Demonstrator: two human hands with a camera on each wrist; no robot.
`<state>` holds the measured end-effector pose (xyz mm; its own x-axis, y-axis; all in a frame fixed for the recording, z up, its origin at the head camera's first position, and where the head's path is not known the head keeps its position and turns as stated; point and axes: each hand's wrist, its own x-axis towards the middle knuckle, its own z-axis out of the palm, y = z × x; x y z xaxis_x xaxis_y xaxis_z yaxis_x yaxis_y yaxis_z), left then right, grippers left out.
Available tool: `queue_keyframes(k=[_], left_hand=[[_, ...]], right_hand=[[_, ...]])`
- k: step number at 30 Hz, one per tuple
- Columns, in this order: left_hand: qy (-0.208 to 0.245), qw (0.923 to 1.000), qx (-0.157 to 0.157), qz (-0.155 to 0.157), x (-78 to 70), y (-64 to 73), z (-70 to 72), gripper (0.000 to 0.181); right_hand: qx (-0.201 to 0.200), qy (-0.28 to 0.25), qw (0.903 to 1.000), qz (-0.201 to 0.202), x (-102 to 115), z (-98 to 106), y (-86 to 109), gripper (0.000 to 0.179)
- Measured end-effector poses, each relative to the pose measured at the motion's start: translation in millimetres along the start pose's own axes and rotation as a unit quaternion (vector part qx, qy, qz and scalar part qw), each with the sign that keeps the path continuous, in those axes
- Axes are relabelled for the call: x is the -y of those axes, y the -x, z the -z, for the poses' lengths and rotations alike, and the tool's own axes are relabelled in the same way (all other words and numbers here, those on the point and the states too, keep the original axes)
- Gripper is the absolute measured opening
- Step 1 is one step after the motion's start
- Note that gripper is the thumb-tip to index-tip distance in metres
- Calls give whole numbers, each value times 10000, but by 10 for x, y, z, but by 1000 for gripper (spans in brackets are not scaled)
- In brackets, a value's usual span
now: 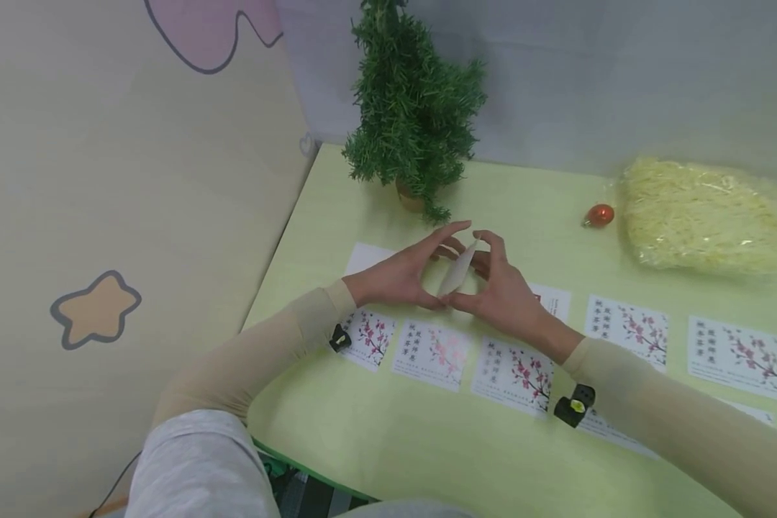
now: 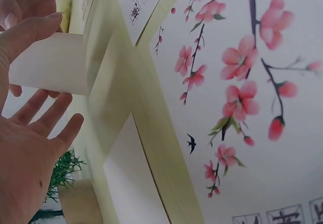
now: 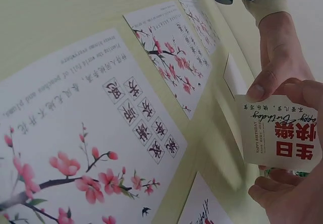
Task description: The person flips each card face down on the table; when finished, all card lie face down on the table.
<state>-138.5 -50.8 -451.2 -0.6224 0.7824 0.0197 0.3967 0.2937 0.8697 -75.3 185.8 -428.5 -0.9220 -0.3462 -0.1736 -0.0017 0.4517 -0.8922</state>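
Both hands hold a small birthday card [image 1: 458, 272] on edge above the table, just in front of the little green tree. My left hand [image 1: 398, 277] has its thumb at the card's near corner and its fingers curved around the far side. Opposite it, my right hand [image 1: 508, 295] grips the card by its edges between thumb and fingers. Seen from the right wrist, the card's face [image 3: 275, 138] carries red Chinese characters and black "Happy Birthday" script. The left wrist view shows its plain white back [image 2: 50, 65].
Blossom-printed cards [image 1: 430, 352] lie in rows across the yellow-green table [image 1: 375, 446]. A white card [image 1: 367, 257] lies behind the left forearm. The potted artificial tree [image 1: 414, 108], a red ornament [image 1: 599, 215] and a clear bag of yellow shreds [image 1: 706, 216] stand farther back. A wall [image 1: 168, 216] borders the left side.
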Motion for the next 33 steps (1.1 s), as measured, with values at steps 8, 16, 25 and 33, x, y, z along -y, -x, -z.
queue_keyframes(k=[8, 16, 25, 33], left_hand=[[-1148, 9930, 210, 204, -32, -102, -73, 142], [-1768, 9807, 760, 335, -38, -183, -109, 140], [-2400, 9653, 976, 320, -2, -148, -150, 121], [-3360, 9366, 993, 82, -276, -227, -125, 106]], right_hand=[[-354, 1157, 9905, 649, -126, 139, 182, 95], [22, 3335, 9405, 657, -322, 200, 291, 71], [249, 3703, 9245, 875, -371, 185, 297, 73], [238, 3761, 9239, 663, -333, 463, 291, 86]])
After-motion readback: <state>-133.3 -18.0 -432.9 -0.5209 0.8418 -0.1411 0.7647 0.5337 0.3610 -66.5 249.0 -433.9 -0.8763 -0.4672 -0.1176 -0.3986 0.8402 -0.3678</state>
